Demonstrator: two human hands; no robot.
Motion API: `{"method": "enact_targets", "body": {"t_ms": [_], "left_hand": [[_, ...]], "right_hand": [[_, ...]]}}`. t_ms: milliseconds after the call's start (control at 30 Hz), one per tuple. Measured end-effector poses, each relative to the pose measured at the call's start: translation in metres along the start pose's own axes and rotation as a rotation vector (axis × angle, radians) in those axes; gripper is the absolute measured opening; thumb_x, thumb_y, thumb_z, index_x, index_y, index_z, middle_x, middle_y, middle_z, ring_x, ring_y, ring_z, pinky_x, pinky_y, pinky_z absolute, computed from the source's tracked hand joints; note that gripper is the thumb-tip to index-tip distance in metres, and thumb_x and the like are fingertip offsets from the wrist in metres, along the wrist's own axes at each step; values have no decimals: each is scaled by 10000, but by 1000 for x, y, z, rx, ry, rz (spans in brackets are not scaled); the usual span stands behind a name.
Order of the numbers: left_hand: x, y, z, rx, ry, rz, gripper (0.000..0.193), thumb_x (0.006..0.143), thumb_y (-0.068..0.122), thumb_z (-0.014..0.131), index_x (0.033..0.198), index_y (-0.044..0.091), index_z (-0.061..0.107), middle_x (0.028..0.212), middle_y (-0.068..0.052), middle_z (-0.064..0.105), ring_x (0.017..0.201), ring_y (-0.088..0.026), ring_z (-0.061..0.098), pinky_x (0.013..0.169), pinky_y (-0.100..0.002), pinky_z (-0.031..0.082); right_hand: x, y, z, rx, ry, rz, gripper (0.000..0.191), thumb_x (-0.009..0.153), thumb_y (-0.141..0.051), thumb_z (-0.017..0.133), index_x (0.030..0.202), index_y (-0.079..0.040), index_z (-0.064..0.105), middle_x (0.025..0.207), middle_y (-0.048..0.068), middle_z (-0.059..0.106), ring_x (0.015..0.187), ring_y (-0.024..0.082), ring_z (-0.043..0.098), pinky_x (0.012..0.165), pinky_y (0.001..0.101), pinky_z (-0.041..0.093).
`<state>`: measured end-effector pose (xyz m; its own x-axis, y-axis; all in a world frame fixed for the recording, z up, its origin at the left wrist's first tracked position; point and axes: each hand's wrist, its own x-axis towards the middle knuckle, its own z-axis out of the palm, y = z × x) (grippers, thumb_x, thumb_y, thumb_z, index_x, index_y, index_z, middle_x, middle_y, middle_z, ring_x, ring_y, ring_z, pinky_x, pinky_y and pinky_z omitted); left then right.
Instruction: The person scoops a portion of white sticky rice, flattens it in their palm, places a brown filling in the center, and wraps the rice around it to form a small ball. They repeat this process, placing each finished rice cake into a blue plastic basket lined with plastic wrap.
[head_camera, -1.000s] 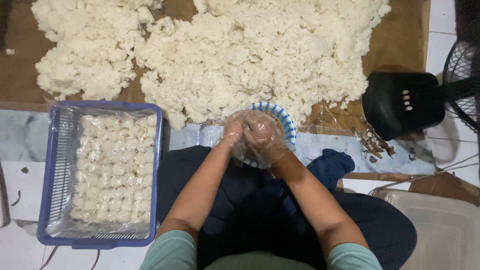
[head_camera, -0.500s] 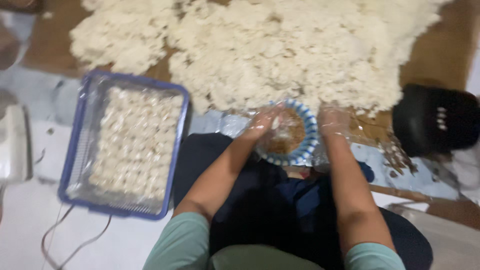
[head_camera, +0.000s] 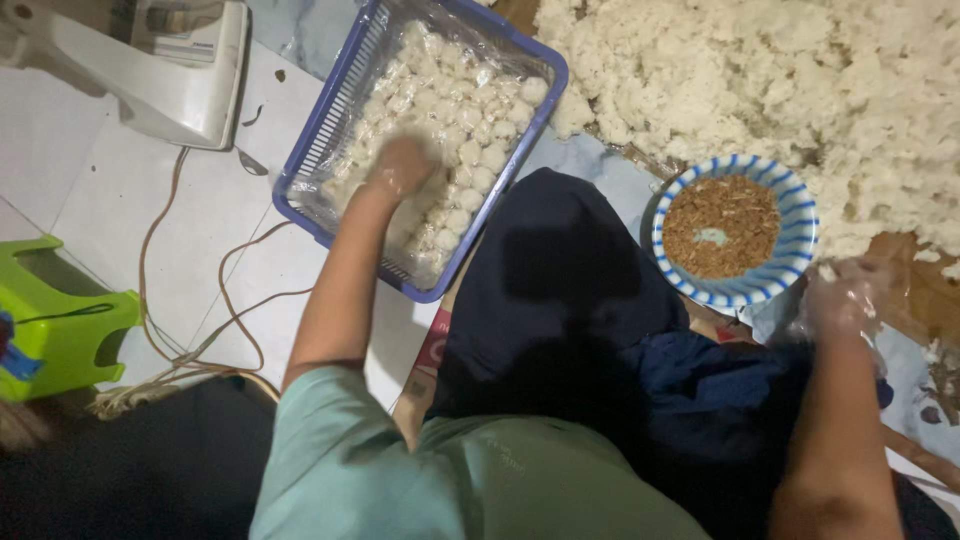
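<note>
Your left hand (head_camera: 400, 165): fingers blurred, spread unclear, resting on white balls (head_camera: 470, 140) in blue basket (head_camera: 345, 95), upper centre | Your right hand (head_camera: 840, 300): gloved, loosely curled, empty, below striped bowl (head_camera: 790, 265) of brown filling (head_camera: 722, 228).

A single head-worn camera looks steeply down from above the seated person's shoulders, close in, taking in the lap, both forearms, the blue basket (head_camera: 420, 140) at left and the striped bowl (head_camera: 735, 230) at right.

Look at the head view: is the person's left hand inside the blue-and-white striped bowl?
No, the left hand reaches into the blue plastic basket of pale balls.
</note>
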<state>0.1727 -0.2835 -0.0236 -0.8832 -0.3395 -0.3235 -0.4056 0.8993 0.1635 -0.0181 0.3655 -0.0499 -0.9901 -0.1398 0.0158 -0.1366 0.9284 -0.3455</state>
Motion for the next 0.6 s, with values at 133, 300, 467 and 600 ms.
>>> {"method": "enact_targets", "body": {"t_ms": [133, 300, 467, 600], "left_hand": [[-41, -30, 69, -154, -534, -263, 503, 919, 491, 714, 913, -12, 736, 967, -205, 722, 930, -363, 715, 888, -476, 531], [-74, -32, 98, 97, -538, 336, 251, 802, 307, 763, 885, 70, 776, 957, -177, 765, 923, -345, 724, 871, -460, 557], [-93, -8, 98, -16, -348, -58, 274, 778, 208, 790, 979, 29, 741, 1020, -248, 737, 983, -377, 721, 874, -450, 580], [-96, 0, 113, -56, -269, -125, 332, 756, 173, 781, 1052, 37, 712, 1078, -251, 711, 1054, -394, 679, 915, -455, 547]], "right_hand": [[-1, 15, 15, 627, 210, 173, 310, 913, 11, 814, 1173, 65, 654, 1244, 160, 683, 1169, 265, 668, 1060, 351, 547], [8, 23, 23, 631, 280, 2, 638, 901, 131, 580, 1513, 132, 401, 1596, 284, 463, 1484, 346, 448, 1270, 390, 364], [2, 10, 37, -153, 271, -252, 564, 1028, -98, 639, 1527, 111, 480, 1538, 315, 493, 1510, 448, 476, 1279, 478, 382], [6, 0, 41, -138, 203, -96, 397, 903, -140, 704, 1248, 41, 631, 1270, 287, 608, 1164, 456, 589, 984, 525, 494]]}}
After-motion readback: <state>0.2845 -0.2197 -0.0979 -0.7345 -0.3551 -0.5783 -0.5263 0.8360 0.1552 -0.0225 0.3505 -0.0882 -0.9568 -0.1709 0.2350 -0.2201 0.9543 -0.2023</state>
